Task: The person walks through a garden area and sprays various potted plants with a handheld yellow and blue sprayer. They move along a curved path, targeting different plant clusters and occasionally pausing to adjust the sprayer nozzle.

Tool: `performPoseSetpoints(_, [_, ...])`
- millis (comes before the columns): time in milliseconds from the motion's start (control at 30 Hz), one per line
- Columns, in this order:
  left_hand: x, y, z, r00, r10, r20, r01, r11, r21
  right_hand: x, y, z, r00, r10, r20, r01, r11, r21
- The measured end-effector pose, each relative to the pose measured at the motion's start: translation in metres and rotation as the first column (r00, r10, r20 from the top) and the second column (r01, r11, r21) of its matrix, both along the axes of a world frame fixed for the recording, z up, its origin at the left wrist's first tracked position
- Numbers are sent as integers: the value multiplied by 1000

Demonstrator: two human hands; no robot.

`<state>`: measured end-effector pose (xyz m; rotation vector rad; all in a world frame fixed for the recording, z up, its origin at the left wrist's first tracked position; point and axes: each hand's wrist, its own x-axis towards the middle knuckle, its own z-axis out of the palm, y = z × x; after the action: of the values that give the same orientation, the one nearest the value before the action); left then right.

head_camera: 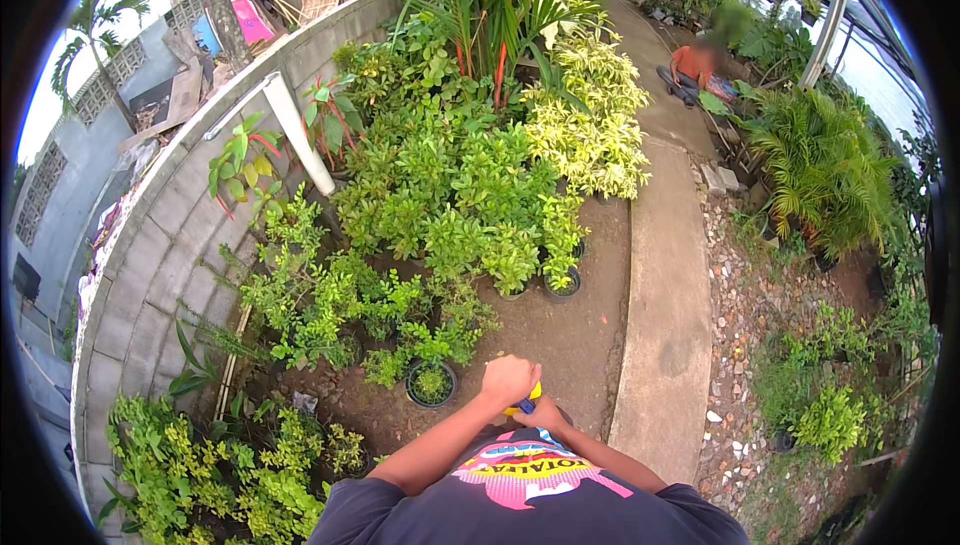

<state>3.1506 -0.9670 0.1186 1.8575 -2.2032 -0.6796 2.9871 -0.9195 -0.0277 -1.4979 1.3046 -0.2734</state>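
Both my hands are together in front of my torso, at the lower middle of the view. My left hand (511,378) is the upper one, its fingers curled and its grip partly hidden. Just below it, my right hand (545,416) is closed around a yellow and dark blue object (529,401); most of that object is covered, so its kind cannot be told. A small potted plant in a black pot (430,383) stands on the soil to the left of my hands. Beyond it grow leafy green potted shrubs (450,207).
A curved concrete-block wall (154,275) bounds the left side. To the right runs a concrete path (667,305), with rubble (731,395) beside it. A person in an orange top (691,65) sits by the path farther off. A white pipe (298,132) leans near the wall.
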Motion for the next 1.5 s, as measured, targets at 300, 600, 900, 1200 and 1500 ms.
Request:
performPoseSetpoints(300, [-11, 20, 2, 987, 136, -84, -118, 973, 196, -12, 12, 11, 992, 94, 86, -84, 990, -113])
performPoseSetpoints(600, [-17, -1, 89, 951, 258, -168, -256, 966, 35, -3, 8, -4, 993, -27, 112, 40, 993, -111])
performPoseSetpoints(900, [-14, -3, 2, 999, -39, 30, 40, 998, -47, 4, 8, 25, 989, 69, 128, -68, 998, -17])
performPoseSetpoints(1200, [-7, 32, -17, 994, -85, 66, 80, 994, 70, 10, 18, 11, 975, 210, 73, -204, 976, -77])
performPoseSetpoints(1500, [-11, 17, 104, 987, 75, -139, -72, 997, 21, 9, 25, 4, 988, 17, 152, 3, 992, -128])
